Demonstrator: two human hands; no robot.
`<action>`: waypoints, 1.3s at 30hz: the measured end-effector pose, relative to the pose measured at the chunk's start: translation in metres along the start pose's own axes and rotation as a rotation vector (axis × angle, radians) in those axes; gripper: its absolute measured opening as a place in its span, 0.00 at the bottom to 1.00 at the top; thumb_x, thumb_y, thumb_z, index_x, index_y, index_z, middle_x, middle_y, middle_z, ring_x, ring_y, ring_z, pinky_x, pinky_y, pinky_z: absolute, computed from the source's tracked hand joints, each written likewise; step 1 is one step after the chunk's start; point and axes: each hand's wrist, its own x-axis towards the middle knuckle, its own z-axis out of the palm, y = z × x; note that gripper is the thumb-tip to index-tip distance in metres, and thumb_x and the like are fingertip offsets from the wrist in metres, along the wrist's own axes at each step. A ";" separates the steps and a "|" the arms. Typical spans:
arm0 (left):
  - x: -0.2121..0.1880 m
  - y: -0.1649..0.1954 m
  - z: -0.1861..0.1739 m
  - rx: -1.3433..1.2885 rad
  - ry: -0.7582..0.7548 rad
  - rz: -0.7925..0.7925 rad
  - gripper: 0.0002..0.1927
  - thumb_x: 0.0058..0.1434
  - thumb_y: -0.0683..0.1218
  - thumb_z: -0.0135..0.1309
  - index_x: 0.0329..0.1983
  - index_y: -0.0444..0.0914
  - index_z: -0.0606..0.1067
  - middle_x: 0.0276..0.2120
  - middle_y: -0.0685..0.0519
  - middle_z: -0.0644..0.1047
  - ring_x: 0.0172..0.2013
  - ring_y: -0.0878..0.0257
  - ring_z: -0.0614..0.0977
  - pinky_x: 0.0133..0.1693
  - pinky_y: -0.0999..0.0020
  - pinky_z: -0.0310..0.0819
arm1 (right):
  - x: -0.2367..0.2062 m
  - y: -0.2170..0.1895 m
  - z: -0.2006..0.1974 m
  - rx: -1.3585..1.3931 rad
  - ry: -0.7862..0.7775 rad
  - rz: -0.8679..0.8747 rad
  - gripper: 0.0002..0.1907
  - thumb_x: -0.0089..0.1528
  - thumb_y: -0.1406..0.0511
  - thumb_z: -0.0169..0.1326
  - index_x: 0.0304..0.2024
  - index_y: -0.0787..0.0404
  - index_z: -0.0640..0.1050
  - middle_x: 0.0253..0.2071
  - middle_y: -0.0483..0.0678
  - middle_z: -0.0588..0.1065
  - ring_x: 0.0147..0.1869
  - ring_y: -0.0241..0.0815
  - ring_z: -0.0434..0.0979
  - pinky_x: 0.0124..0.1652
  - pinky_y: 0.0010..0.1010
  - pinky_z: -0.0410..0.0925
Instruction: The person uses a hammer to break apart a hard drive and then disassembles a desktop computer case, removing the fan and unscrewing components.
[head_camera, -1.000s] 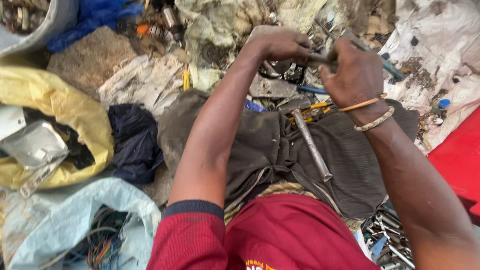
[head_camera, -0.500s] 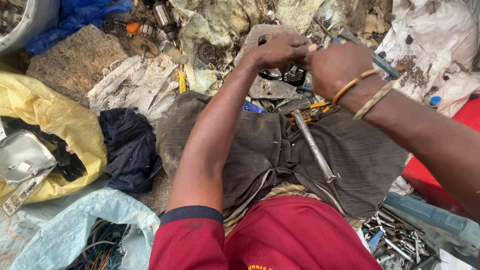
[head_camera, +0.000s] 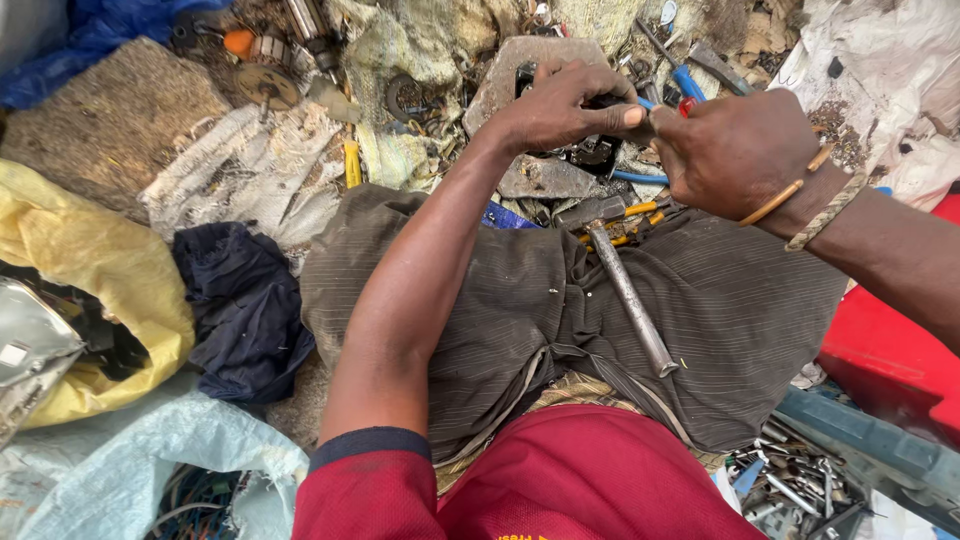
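Part (head_camera: 598, 150) mostly under left hand (head_camera: 560, 105)

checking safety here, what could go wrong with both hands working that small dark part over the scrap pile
The left hand and right hand are bare and pinch a small dark part above jagged metal scrap, so a slip could cut fingers. The hammer lies loose across the lap and might roll off.
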 end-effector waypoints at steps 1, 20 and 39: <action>0.002 -0.001 0.001 -0.017 -0.012 -0.016 0.37 0.56 0.80 0.44 0.48 0.50 0.81 0.47 0.54 0.81 0.55 0.55 0.77 0.62 0.36 0.50 | 0.005 0.002 -0.003 -0.032 -0.028 -0.029 0.13 0.68 0.56 0.52 0.47 0.51 0.83 0.21 0.46 0.76 0.20 0.45 0.75 0.23 0.39 0.68; -0.007 0.030 0.013 -0.369 -0.016 0.020 0.27 0.66 0.68 0.55 0.49 0.41 0.80 0.39 0.55 0.82 0.42 0.64 0.82 0.47 0.64 0.79 | -0.024 0.009 0.014 0.179 0.025 0.079 0.11 0.65 0.55 0.59 0.45 0.49 0.86 0.27 0.53 0.79 0.31 0.55 0.79 0.33 0.49 0.71; -0.021 0.065 -0.009 0.098 0.108 0.367 0.24 0.69 0.58 0.59 0.56 0.35 0.78 0.48 0.45 0.80 0.49 0.51 0.81 0.50 0.55 0.74 | -0.035 -0.021 -0.007 0.647 0.523 0.141 0.21 0.64 0.60 0.63 0.53 0.66 0.77 0.47 0.62 0.78 0.50 0.62 0.79 0.48 0.49 0.71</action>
